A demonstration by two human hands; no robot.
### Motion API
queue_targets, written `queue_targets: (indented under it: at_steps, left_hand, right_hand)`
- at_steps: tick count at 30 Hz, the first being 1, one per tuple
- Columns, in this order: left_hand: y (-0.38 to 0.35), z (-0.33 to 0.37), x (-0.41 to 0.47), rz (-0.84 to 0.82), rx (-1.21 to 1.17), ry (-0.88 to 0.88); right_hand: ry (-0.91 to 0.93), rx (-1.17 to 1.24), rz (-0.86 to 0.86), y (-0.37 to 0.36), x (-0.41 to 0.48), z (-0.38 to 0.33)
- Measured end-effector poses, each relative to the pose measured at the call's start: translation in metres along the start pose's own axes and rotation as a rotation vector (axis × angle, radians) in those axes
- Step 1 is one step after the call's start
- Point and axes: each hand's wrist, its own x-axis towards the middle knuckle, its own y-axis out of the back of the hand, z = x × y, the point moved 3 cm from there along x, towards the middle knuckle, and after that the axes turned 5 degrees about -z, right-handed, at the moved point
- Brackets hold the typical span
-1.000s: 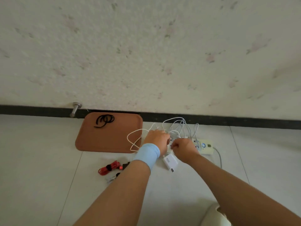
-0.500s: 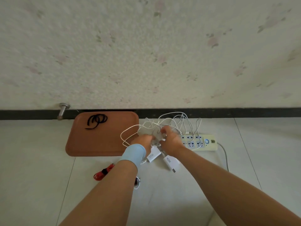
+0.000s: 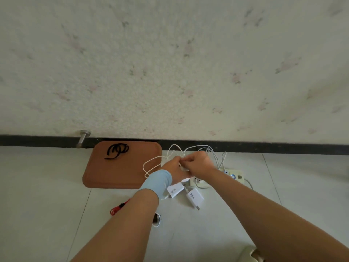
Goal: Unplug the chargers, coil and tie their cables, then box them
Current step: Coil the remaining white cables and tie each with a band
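in the head view, both hands met over the floor just in front of the wall, above a tangle of white cables. the left hand, with a pale blue wristband on it, was curled around a gathered part of the tangle, and the right hand pinched a strand right beside it, fingers bent in. the step in hand looked like sorting and coiling. to do it well, the person would need to pick out one cable from the loops, follow it to its free end, and wind even turns into the left hand with the right hand feeding, without dragging the chargers across the tiles. a tie would then have to be fetched from the black ties on the brown tray. counted: two white chargers lay on the floor near the wrists, the 120w charger and the 90w charger, both apparently out of the one power strip, which sat partly hidden behind the right forearm. there was one tray, one red cable bundle near the left forearm, and one metal door stop at the skirting. the white cables could not be counted in the tangle, nor the ties. no box showed.
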Motion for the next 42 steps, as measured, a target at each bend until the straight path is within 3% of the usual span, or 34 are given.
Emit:
queue_targets:
  at_steps: [8, 19, 21, 24, 29, 32, 35, 38, 40, 42]
  left_hand:
    - [0.061, 0.068, -0.073, 0.037, -0.02, 0.048]
    - [0.151, 0.13, -0.19, 0.226, 0.24, 0.027]
    - [0.162, 0.131, -0.204, 0.249, 0.156, -0.03]
    - [0.171, 0.134, -0.221, 0.173, -0.159, -0.177]
    - [0.178, 0.149, -0.234, 0.042, -0.371, -0.4]
    - [0.186, 0.157, -0.239, -0.004, -0.594, -0.547]
    - [0.198, 0.159, -0.242, -0.016, -0.983, -0.676]
    - [0.21, 0.157, -0.24, 0.087, -1.255, -0.737]
    - [0.216, 0.152, -0.236, 0.258, -1.208, -0.691]
    - [0.219, 0.148, -0.231, 0.439, -0.844, -0.557]
  right_hand:
    - [0.15, 0.147, -0.005, 0.047, -0.063, -0.076]
    - [0.385, -0.14, -0.046, 0.102, -0.147, -0.161]
    - [0.403, -0.154, -0.067, 0.104, -0.158, -0.168]
    - [0.438, -0.147, -0.046, 0.105, -0.166, -0.176]
    - [0.415, 0.11, 0.016, 0.108, -0.165, -0.186]
    - [0.37, -0.054, -0.015, 0.113, -0.159, -0.188]
    - [0.277, -0.286, -0.151, 0.118, -0.156, -0.179]
    - [0.226, -0.44, -0.222, 0.121, -0.156, -0.172]
    - [0.224, -0.363, -0.187, 0.126, -0.155, -0.173]
    - [0.236, -0.227, -0.098, 0.131, -0.155, -0.179]
